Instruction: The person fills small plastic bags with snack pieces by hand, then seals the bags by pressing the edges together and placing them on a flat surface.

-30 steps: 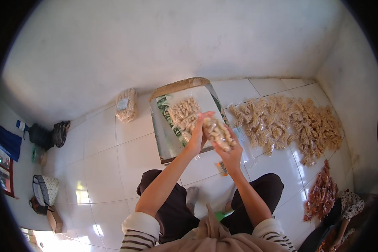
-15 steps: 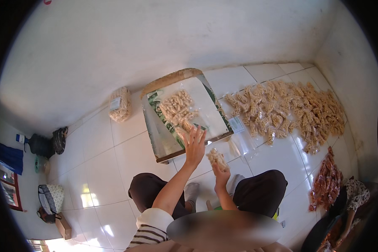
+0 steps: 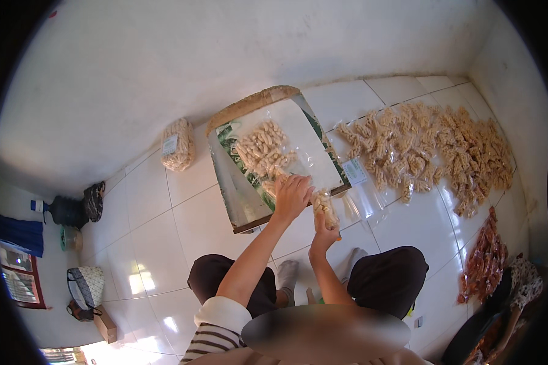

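Note:
A clear plastic bag (image 3: pixel 263 146) holding pale, twisted snack pieces lies on a low table (image 3: pixel 245 210). My left hand (image 3: pixel 292 196) is at its near end, fingers bent over the film and thumb toward the right; the fingertips are partly hidden. Just beyond the table's near edge, my right hand (image 3: pixel 324 237) grips the lower end of a small snack packet (image 3: pixel 326 210) of the same pale pieces. The packet's upper end is close beside my left thumb; whether they touch I cannot tell.
A filled, labelled snack bag (image 3: pixel 178 146) stands by the wall. Right of the table are flat plastic bags (image 3: pixel 365 198), a spread of snack packets (image 3: pixel 420 149) and reddish packets (image 3: pixel 484 258). Another person's arm (image 3: pixel 506 319) shows at lower right. A handbag (image 3: pixel 88 285) sits far left.
My right hand has raised the small packet up toward the table edge and my left hand. The left hand's fingers, earlier spread over the bag, are now more bent.

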Demonstrator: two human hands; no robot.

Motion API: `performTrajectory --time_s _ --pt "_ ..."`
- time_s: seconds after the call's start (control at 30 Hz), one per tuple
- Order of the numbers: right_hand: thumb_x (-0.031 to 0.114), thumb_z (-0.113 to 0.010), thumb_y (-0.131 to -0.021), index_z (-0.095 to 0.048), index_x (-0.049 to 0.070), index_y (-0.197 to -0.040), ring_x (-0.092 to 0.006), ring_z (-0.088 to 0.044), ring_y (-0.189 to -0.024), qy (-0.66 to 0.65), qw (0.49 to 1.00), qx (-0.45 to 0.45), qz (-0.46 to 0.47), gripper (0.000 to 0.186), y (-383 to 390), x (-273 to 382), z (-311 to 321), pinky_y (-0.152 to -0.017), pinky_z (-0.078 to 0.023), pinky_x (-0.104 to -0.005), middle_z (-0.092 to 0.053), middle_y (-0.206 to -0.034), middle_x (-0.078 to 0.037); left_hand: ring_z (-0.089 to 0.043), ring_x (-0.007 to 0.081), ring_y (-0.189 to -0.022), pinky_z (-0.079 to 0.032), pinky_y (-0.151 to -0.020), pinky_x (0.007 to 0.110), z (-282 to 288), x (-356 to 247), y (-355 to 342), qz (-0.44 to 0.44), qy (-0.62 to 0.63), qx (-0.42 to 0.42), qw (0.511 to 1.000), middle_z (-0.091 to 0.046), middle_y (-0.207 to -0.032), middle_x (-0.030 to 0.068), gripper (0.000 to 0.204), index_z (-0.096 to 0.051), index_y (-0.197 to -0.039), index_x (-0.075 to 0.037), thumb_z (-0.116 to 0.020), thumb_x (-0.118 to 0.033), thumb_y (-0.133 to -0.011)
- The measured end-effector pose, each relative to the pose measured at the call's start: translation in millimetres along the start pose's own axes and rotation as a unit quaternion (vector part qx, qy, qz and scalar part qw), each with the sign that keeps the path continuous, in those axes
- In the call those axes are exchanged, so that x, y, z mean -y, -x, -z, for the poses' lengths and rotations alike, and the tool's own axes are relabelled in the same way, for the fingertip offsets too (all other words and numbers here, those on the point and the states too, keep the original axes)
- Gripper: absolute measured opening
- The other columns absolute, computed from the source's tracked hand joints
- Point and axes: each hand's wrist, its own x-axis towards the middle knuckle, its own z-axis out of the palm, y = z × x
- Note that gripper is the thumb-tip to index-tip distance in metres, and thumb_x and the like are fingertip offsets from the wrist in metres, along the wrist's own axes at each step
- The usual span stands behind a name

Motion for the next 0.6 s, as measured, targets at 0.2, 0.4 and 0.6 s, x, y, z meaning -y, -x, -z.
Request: performTrajectory --time_s 0.2,0.4,0.6 --pt "0.014 -0.068 -0.079 -0.053 -0.004 -0.112 -0.0131 -0.058 -0.090 0.018 0.995 0.004 -0.099 0.041 14.2 -0.2 20.9 -0.080 -0.045 -0.0242 -0.060 -0.103 -0.008 -0.059 0.0161 -0.085 -0.027 -0.094 0.041 1.8 17.4 -14.9 -0.060 0.026 0.108 0.992 -0.062 -0.086 0.0044 0.030 -0.056 -0.109 -0.011 -0.057 -0.026 -0.083" --pt "0.015 -0.068 -0.080 -0.058 -0.003 -0.106 -0.0141 -0.059 -0.089 0.078 0.992 0.044 -0.090 0.034 -7.7 2.9 24.6 -0.079 -0.045 -0.0239 -0.062 -0.101 -0.008 -0.062 0.0181 -0.077 -0.025 -0.093 0.041 -2.0 23.4 -26.4 -0.038 0.037 0.159 0.986 -0.063 -0.078 0.0040 0.028 -0.057 -0.108 -0.012 -0.054 -0.026 -0.085" --pt "0.005 -0.065 -0.079 -0.047 -0.006 -0.119 -0.0186 -0.054 -0.099 0.100 0.992 0.049 0.060 0.045 -15.8 -2.1 -1.8 -0.087 -0.043 -0.0295 -0.055 -0.111 -0.013 -0.061 0.0184 -0.073 -0.024 -0.092 0.042 -7.9 29.9 -26.9 -0.054 0.051 0.125 0.989 -0.065 -0.076 0.0048 0.019 -0.063 -0.093 -0.012 -0.051 -0.026 -0.087"
